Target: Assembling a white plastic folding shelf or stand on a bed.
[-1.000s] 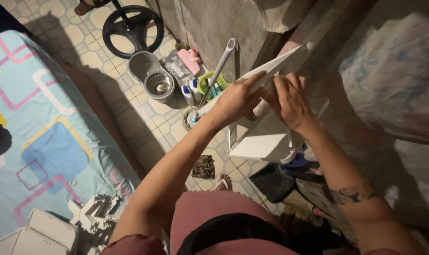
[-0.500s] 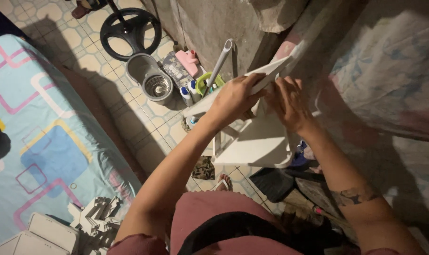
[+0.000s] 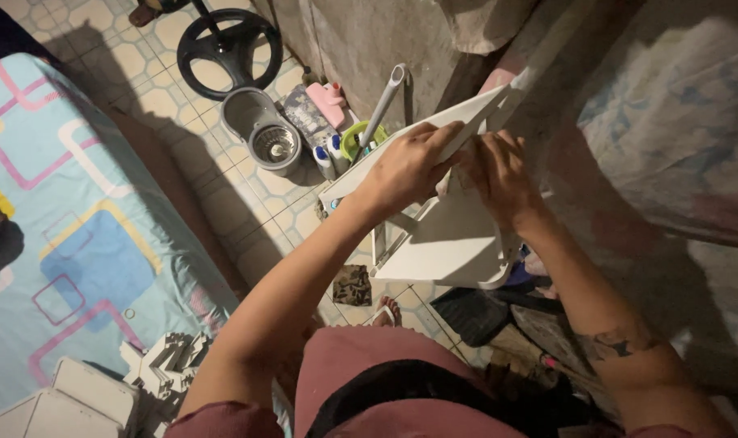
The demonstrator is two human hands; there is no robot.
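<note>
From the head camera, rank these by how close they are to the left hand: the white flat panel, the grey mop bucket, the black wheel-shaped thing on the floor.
1. White flat panel: in the grip of the left hand, directly under the fingers.
2. Grey mop bucket: on the tiled floor, left of the hand.
3. Black wheel-shaped object: top left, beyond the bucket.

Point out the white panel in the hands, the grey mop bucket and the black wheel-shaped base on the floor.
white panel (image 3: 409, 150), head view, its flat top face.
grey mop bucket (image 3: 259, 130), head view, its rim.
black wheel-shaped base (image 3: 192, 50), head view, its ring.
</note>
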